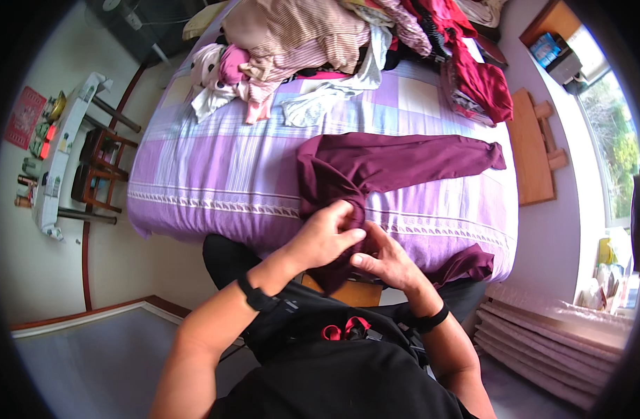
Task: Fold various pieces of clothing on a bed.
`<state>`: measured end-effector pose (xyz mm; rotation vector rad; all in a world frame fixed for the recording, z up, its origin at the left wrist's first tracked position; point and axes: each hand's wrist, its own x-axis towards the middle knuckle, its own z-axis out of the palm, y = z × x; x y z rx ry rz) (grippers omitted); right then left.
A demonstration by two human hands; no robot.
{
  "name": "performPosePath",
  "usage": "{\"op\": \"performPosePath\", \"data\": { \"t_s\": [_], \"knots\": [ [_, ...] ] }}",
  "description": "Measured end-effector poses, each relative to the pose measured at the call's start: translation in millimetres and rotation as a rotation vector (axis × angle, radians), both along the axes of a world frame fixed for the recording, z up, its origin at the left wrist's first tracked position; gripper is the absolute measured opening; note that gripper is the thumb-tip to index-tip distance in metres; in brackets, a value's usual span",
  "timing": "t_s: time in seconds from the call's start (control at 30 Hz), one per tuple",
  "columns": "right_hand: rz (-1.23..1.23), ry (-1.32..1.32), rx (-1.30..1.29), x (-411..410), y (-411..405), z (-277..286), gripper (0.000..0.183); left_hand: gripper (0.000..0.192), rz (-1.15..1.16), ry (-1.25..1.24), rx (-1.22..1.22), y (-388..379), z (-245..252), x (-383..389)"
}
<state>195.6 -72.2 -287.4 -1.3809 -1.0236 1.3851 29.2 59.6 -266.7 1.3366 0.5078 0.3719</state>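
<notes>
A burgundy cloth garment lies over the near part of the bed, one long sleeve or leg stretched to the right. Its bunched end hangs past the bed edge above my lap. My left hand grips the bunched cloth between thumb and fingers. Close beside it, my right hand has its fingertips against the cloth, partly hidden by it, with the thumb apart. Whether the right hand grips the fabric cannot be told. More burgundy fabric rests at the bed edge, right of my right hand; its link to the garment is hidden.
The bed has a purple checked cover. Across its far side lie a heap of clothes and a folded red stack. A wooden board stands right, near the window. At left are a narrow table and wooden stools.
</notes>
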Motion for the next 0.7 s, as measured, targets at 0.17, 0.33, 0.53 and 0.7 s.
{"op": "performPosePath", "data": {
  "t_s": [0.17,0.33,0.53,0.7],
  "knots": [
    [-0.289,0.027,-0.084,3,-7,2,0.051,0.040,-0.139,0.147,0.575,15,-20,28],
    [-0.271,0.122,-0.113,28,-26,1,0.043,0.054,-0.059,0.368,1.226,44,-19,55],
    [-0.336,0.075,-0.184,72,-16,1,0.038,0.028,-0.310,0.350,1.335,108,-39,72],
    [-0.259,-0.050,-0.105,140,-45,59,0.053,0.030,-0.451,0.164,1.442,135,54,162]
  ]
}}
